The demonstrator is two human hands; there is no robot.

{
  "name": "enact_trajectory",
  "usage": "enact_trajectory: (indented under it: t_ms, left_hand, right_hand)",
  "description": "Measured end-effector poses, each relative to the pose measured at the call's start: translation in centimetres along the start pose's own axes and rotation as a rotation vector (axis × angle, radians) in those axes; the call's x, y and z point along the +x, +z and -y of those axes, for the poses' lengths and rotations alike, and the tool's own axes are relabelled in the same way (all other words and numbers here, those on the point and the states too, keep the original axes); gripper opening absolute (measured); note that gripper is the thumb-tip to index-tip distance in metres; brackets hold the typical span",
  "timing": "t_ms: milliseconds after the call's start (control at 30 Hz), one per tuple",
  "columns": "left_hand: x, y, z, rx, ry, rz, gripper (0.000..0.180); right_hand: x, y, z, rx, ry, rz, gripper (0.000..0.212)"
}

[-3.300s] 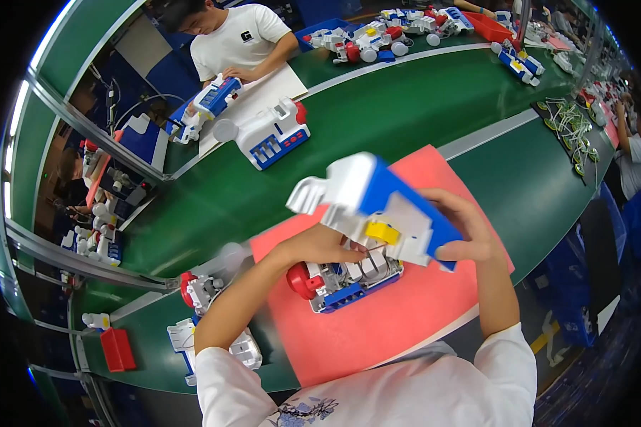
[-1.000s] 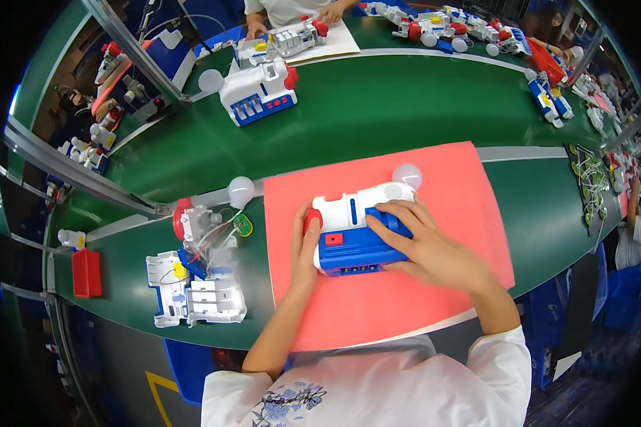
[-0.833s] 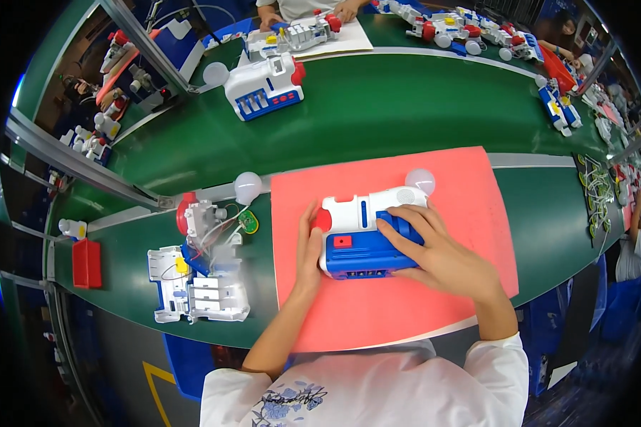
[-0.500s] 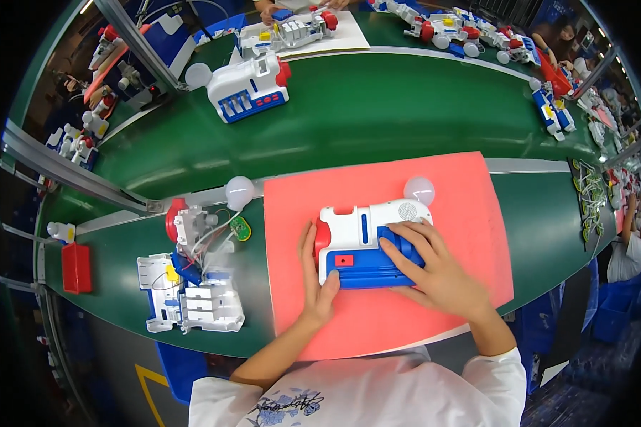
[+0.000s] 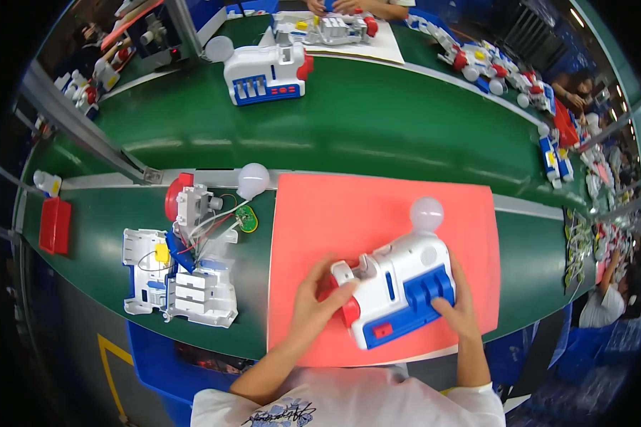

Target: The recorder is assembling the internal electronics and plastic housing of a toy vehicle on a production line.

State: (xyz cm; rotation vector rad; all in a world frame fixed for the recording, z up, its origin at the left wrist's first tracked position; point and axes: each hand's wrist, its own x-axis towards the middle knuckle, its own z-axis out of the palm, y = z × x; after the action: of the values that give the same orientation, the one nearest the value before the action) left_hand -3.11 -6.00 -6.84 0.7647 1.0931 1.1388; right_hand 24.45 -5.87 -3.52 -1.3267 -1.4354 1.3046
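Over a pink mat (image 5: 313, 206) I hold a white and blue plastic toy unit (image 5: 399, 270) with a red end piece and a white bulb-shaped globe (image 5: 426, 214). It is tilted, its globe end farther away and its red end nearer. My left hand (image 5: 317, 302) grips the red end, thumb on top of the white shell. My right hand (image 5: 464, 302) is closed round the other end, thumb on the blue part. The undersides of both grips are hidden. Left of the mat lies an opened toy unit (image 5: 199, 292) with wires, a red part and a green circuit board (image 5: 247, 218).
A finished-looking toy unit (image 5: 267, 75) stands on the green surface (image 5: 299, 142) across from me. A red bin (image 5: 55, 225) is at far left, and green boards (image 5: 577, 245) are piled at right. Metal posts (image 5: 92, 128) rise at left. Other people work beyond.
The toy unit has turned clockwise, its red end swinging nearer me. My right hand has moved from its blue front to its right end; my left thumb now lies on the shell. The view has shifted.
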Motion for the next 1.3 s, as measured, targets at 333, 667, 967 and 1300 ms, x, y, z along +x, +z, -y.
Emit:
enact_trajectory:
  t_ms: [333,667,967,1300]
  left_hand:
    - [-2.6,1.0,-1.7,0.412,0.626,0.158,0.055]
    - [-3.5,1.4,-2.6,0.603,0.628,0.234,0.079]
    - [-3.0,0.2,-3.6,0.709,0.659,0.423,0.061]
    - [-1.9,0.9,-4.6,0.707,0.572,0.484,0.057]
  right_hand:
    - [-3.0,-2.7,-5.6,0.297,0.095,-0.086,0.09]
    - [-2.9,-0.2,-2.7,0.222,0.016,-0.084,0.1]
    - [-2.1,0.3,-0.8,0.363,0.047,0.072,0.113]
    - [-1.6,0.5,1.0,0.217,-0.081,-0.006,0.066]
